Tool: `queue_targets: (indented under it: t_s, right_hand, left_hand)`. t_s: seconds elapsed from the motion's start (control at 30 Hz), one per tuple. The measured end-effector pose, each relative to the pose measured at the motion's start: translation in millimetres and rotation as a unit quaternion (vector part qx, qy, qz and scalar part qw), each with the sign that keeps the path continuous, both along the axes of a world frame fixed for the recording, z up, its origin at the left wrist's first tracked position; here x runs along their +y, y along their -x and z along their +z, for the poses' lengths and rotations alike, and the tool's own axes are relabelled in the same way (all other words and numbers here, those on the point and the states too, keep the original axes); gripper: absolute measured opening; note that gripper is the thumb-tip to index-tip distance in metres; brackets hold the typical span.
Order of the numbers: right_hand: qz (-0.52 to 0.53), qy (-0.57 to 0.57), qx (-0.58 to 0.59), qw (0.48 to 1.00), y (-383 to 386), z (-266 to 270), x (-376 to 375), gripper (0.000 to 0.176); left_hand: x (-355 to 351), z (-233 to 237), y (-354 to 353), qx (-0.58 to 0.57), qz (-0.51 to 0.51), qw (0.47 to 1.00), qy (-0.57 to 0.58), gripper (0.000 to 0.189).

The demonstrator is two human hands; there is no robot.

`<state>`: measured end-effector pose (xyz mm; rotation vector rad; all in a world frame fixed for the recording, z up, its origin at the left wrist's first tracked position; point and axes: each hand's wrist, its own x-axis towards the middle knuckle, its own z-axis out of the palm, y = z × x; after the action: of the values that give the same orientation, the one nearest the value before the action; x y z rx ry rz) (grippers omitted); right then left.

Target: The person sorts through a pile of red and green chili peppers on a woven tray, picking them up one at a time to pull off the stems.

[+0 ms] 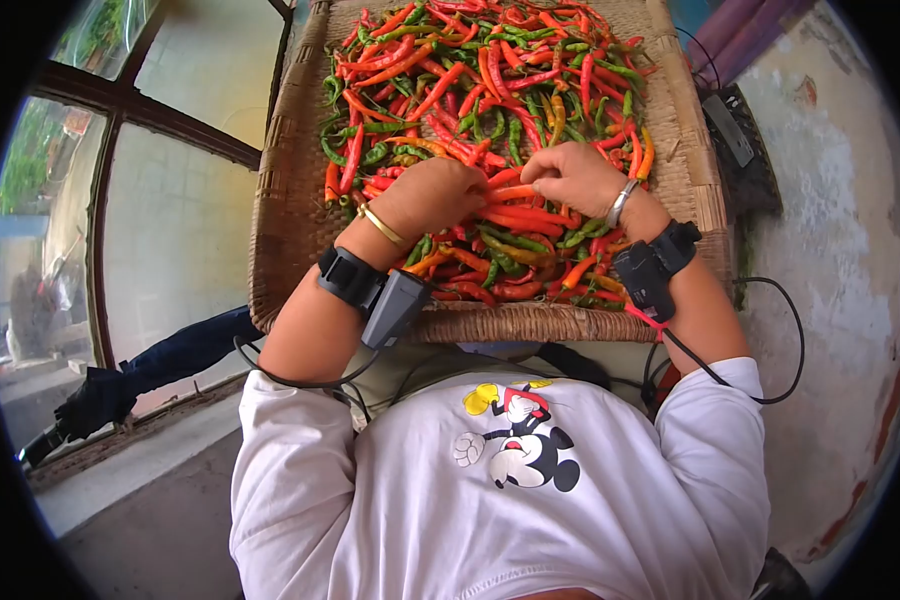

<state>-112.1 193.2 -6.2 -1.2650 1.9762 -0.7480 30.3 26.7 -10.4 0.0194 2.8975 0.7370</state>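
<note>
A heap of red, green and orange chili peppers (pixel 510 85) fills a woven basket tray (pixel 270 215) in front of me. Over its near half, my left hand (pixel 432 200) has its fingers curled closed around the end of an orange-red chili pepper (pixel 510 193); the fingertips are partly hidden. My right hand (pixel 576 178) pinches at the other end of that pepper with thumb and forefinger. Several long red chili peppers (pixel 526 217) lie just below both hands. A gold bangle circles the left wrist and a silver one the right.
Black straps hold small devices (pixel 397 308) on both forearms, with cables (pixel 800 340) looping down. A window (pixel 170 200) and a dark folded umbrella (pixel 185 350) are at left. A worn plaster wall (pixel 830 250) and a black crate-like object (pixel 742 145) stand at right.
</note>
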Motion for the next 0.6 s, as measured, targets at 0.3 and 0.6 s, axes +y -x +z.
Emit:
queue_targets:
  t_s: [0.3,0.6]
  right_hand:
    - [-0.239,0.215,-0.331,0.887,15.6,1.5,4.8,0.019]
    - [-0.203,0.138,-0.537,0.807,-7.8,-5.8,-2.9,0.022]
  left_hand:
    - [-7.6,8.3,6.8,0.033,0.094,0.988,-0.115,0.020]
    - [11.8,0.0,6.9,0.053,0.057,0.955,-0.286,0.026]
